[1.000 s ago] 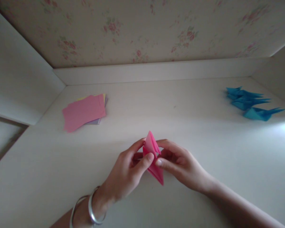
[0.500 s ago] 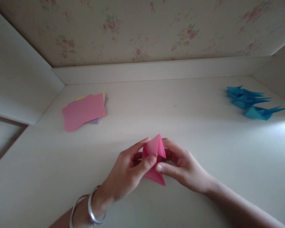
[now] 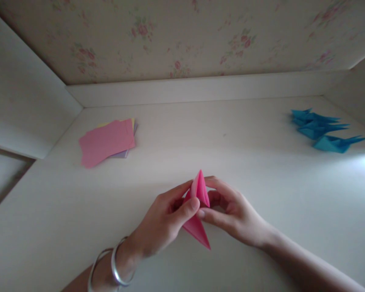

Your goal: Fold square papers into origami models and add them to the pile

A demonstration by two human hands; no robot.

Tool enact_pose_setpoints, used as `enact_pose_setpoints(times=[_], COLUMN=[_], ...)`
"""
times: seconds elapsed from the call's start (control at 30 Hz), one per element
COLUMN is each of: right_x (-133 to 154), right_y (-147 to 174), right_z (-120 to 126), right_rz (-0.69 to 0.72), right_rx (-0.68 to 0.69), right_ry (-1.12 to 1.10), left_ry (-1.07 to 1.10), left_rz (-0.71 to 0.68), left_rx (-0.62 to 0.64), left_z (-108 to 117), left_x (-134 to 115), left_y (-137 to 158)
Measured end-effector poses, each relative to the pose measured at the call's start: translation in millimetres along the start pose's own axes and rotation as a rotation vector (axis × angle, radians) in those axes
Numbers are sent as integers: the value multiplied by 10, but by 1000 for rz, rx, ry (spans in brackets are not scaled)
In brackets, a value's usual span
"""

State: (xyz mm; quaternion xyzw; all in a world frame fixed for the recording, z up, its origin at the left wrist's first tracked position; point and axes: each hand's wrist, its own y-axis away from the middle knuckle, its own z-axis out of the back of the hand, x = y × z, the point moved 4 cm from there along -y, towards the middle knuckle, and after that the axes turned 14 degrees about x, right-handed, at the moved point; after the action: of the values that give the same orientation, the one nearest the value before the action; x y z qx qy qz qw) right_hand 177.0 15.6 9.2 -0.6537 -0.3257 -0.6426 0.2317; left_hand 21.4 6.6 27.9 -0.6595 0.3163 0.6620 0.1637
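Think of a clock with the pink folded paper at its middle. The white desk (image 3: 261,166) is the biggest thing, lying under it all. Past it, at 12 o'clock, is a wall (image 3: 200,48) with flowers on it.

The left hand (image 3: 167,219), at 9 o'clock, is half curled, with its thumb flat on the front of the pink paper and fingers behind. The right hand (image 3: 231,211), at 3 o'clock, is half curled too. Its thumb tip touches the paper's edge, and it seems to hold on lightly.

A messy pile of paper (image 3: 108,142) lies at 10 o'clock, pink on top. Blue folded papers (image 3: 314,130) sit at 2 o'clock.

The pink folded paper (image 3: 202,194) is between the two hands, one tip at 12 o'clock and one near 5. I think it could go wrong here. If the thumbs squeeze too hard, the thin tips may bend. If one hand pulls more, a fold could slip crooked or rip. If the left thumb lets go, the folds might pop open.

Two shiny bangles (image 3: 113,263) are at 8 o'clock.
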Motion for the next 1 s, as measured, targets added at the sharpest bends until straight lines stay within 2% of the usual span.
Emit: enact_pose_setpoints(times=[0.47, 0.87, 1.0], right_x=[56, 35, 27], right_y=[1, 15, 21], right_z=[-4, 2, -9], right_rz=[22, -19, -26], right_rx=[-11, -12, -1], right_ry=[-65, -12, 19], left_ry=[-49, -76, -23], left_rz=[18, 13, 30], left_rx=[-15, -77, -89], left_z=[9, 60, 45], left_x=[2, 29, 66], left_y=[8, 49, 48])
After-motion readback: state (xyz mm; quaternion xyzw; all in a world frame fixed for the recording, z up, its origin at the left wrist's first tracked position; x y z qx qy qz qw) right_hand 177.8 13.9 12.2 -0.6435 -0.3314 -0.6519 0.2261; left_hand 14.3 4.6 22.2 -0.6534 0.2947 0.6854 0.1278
